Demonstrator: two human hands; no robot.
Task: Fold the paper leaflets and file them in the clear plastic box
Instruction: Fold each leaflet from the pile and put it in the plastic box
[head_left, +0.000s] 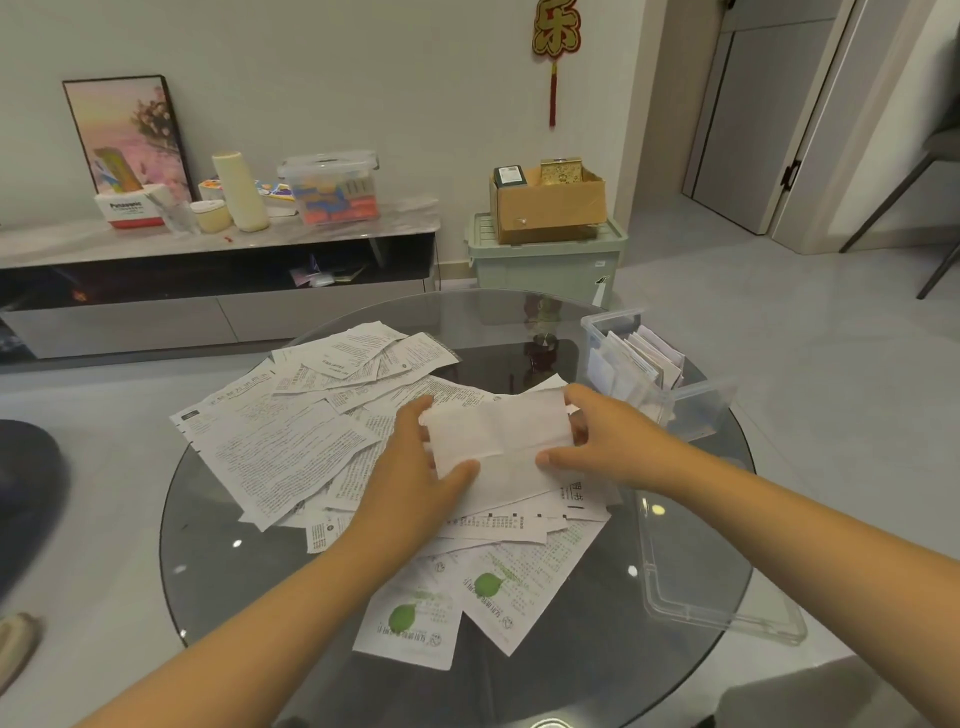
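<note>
Currently, left hand and right hand pinch one half-folded leaflet at table centre. Clear plastic box, at two o'clock, holds several folded leaflets; loose leaflet pile at ten o'clock remains, so most work is outstanding.

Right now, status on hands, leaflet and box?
Both hands gripping one leaflet, left hand, right hand. Clear plastic box part filled at right. Loose leaflets beneath; nothing blocking.
</note>
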